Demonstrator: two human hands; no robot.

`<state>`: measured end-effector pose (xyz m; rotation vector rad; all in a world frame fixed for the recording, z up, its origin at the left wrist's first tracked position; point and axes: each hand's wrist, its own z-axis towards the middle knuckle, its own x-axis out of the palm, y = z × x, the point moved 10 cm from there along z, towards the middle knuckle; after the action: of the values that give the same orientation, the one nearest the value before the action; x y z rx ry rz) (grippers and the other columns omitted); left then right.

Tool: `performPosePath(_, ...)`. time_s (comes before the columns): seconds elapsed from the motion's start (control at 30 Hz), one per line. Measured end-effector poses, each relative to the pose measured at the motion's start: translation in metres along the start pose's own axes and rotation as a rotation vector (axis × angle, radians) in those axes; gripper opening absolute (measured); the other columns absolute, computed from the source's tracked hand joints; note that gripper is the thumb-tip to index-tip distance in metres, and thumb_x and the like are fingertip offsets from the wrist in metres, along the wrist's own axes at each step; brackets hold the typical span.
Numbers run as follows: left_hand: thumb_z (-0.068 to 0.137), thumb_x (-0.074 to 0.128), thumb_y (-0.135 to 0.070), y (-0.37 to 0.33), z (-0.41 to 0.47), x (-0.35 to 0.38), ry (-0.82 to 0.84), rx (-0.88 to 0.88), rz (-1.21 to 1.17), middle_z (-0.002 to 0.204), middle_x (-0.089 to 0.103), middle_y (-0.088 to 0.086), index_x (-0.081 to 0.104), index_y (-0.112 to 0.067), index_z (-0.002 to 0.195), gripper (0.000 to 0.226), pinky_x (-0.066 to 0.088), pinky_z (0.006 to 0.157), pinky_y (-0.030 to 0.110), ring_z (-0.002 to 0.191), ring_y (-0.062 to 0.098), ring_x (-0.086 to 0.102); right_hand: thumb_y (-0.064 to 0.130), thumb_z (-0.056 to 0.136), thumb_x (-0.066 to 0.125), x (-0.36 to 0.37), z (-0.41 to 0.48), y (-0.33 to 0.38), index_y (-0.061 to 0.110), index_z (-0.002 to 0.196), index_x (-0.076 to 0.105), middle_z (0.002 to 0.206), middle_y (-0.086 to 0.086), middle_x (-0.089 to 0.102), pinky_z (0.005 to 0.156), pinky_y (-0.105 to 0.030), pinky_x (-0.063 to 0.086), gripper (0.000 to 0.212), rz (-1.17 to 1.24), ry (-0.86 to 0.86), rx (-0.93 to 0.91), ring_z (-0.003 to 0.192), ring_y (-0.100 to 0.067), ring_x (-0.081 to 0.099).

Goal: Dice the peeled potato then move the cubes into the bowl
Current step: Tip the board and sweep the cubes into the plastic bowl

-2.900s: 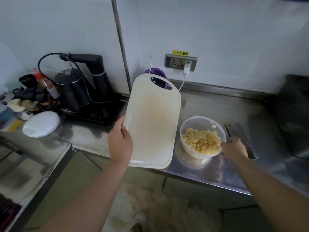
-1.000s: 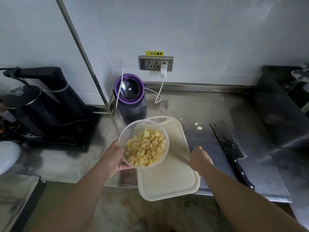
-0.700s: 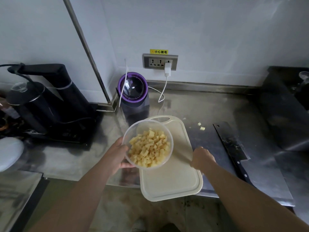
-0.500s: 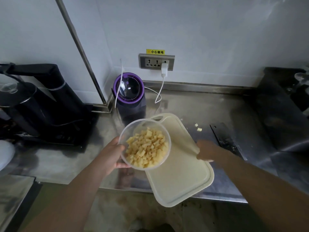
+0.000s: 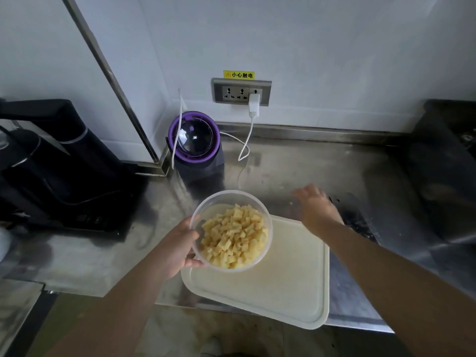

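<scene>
A clear plastic bowl [image 5: 266, 222] full of yellow potato cubes [image 5: 233, 239] is held above the counter by my left hand [image 5: 175, 247], which grips its left rim. Under it the white cutting board [image 5: 280, 284] lies flat, its near corner past the counter's front edge. My right hand [image 5: 315, 206] reaches over the counter beyond the board, fingers spread and holding nothing; it is blurred. The cleaver [image 5: 356, 217] lies to the right, partly hidden behind that hand.
A purple-rimmed appliance [image 5: 194, 143] stands at the back, a white cable [image 5: 246, 140] running to the wall socket [image 5: 242, 92]. A black kettle station [image 5: 59, 161] fills the left. A dark sink area [image 5: 448, 171] is at the right.
My right hand let go of the cutting board and moved up and away toward the back right of the counter. The board now lies turned, flat on the counter. The bowl stayed in my left hand.
</scene>
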<state>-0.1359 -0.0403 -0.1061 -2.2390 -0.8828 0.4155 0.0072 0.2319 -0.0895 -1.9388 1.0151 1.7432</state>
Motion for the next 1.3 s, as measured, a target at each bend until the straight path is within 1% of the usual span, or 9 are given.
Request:
performPosePath(0.1, 0.099, 0.043, -0.006, 0.000, 0.004, -0.001, 0.006, -0.005, 0.020, 0.119, 0.058, 0.002, 0.046, -0.037, 0.122, 0.038, 0.056, 0.062, 0.037, 0.100, 0.025, 0.062, 0.020, 0.097, 0.051, 0.005, 0.015, -0.023, 0.028, 0.148, 0.033, 0.147, -0.006, 0.030, 0.099, -0.044, 0.045, 0.054, -0.011, 0.099, 0.114, 0.130, -0.031, 0.037)
performPosePath(0.33, 0.098, 0.037, -0.001, 0.002, 0.005, -0.002, 0.054, -0.019, 0.031, 0.127, 0.055, 0.003, 0.045, -0.036, 0.125, 0.045, 0.056, 0.073, 0.043, 0.109, 0.028, 0.059, 0.004, 0.088, 0.054, 0.017, 0.034, -0.032, 0.005, 0.110, 0.064, 0.111, -0.016, 0.055, 0.076, -0.032, 0.045, 0.024, -0.054, 0.102, 0.166, 0.100, -0.036, 0.060)
performPosePath(0.5, 0.098, 0.040, -0.002, 0.007, 0.004, -0.003, 0.081, -0.037, 0.027, 0.130, 0.054, 0.002, 0.047, -0.035, 0.125, 0.044, 0.057, 0.077, 0.046, 0.112, 0.028, 0.058, 0.004, 0.080, 0.064, 0.017, 0.023, -0.035, 0.009, 0.092, 0.075, 0.100, -0.012, 0.070, 0.059, -0.022, 0.041, 0.017, 0.003, 0.169, 0.227, 0.093, -0.030, 0.065)
performPosePath(0.57, 0.098, 0.042, -0.004, 0.008, 0.005, -0.003, 0.090, -0.033, 0.041, 0.131, 0.055, 0.002, 0.048, -0.035, 0.129, 0.044, 0.057, 0.077, 0.045, 0.112, 0.028, 0.059, 0.002, 0.081, 0.059, 0.001, 0.017, -0.024, 0.006, 0.090, 0.074, 0.097, -0.014, 0.071, 0.063, -0.027, 0.045, 0.018, 0.131, 0.101, 0.215, 0.091, -0.032, 0.064)
performPosePath(0.7, 0.098, 0.039, -0.004, 0.013, 0.005, -0.003, 0.075, -0.049, 0.054, 0.132, 0.054, 0.002, 0.048, -0.037, 0.123, 0.042, 0.057, 0.068, 0.040, 0.113, 0.029, 0.058, -0.001, 0.083, 0.057, -0.047, -0.016, 0.060, 0.005, 0.096, 0.072, 0.097, -0.007, 0.064, 0.078, -0.022, 0.042, 0.020, 0.395, -0.102, -0.093, 0.088, -0.024, 0.061)
performPosePath(0.87, 0.099, 0.034, -0.003, 0.017, 0.005, -0.002, 0.050, -0.079, 0.035, 0.135, 0.050, 0.007, 0.041, -0.033, 0.136, 0.048, 0.054, 0.066, 0.040, 0.116, 0.032, 0.055, 0.009, 0.092, 0.059, -0.030, -0.060, 0.149, 0.009, 0.104, 0.074, 0.104, -0.010, 0.067, 0.087, -0.037, 0.049, 0.020, 0.326, -0.008, -0.435, 0.091, -0.027, 0.063)
performPosePath(1.1, 0.100, 0.035, -0.002, 0.019, 0.000, -0.001, 0.008, -0.097, -0.063, 0.127, 0.055, 0.011, 0.045, -0.027, 0.137, 0.045, 0.056, 0.064, 0.045, 0.107, 0.033, 0.059, 0.017, 0.093, 0.056, -0.045, -0.090, 0.006, 0.015, 0.086, 0.065, 0.090, -0.008, 0.066, 0.067, -0.032, 0.040, 0.012, 0.360, -0.260, 0.200, 0.088, -0.033, 0.059)
performPosePath(1.23, 0.101, 0.031, -0.002, 0.019, -0.007, 0.010, -0.026, -0.075, -0.155, 0.119, 0.055, 0.012, 0.046, -0.025, 0.134, 0.043, 0.053, 0.061, 0.046, 0.100, 0.032, 0.059, 0.018, 0.094, 0.054, -0.012, -0.148, -0.106, 0.009, 0.136, 0.046, 0.137, -0.017, 0.046, 0.100, -0.042, 0.038, 0.043, 0.170, -0.116, 0.645, 0.125, -0.034, 0.042)
performPosePath(1.3, 0.102, 0.033, -0.004, 0.019, -0.009, 0.012, -0.044, -0.063, -0.157, 0.112, 0.057, 0.010, 0.046, -0.026, 0.131, 0.039, 0.053, 0.060, 0.046, 0.093, 0.030, 0.061, 0.017, 0.095, 0.054, 0.009, -0.171, -0.131, 0.009, 0.142, 0.035, 0.143, -0.017, 0.039, 0.108, -0.044, 0.034, 0.052, 0.104, 0.006, 0.739, 0.132, -0.035, 0.037)
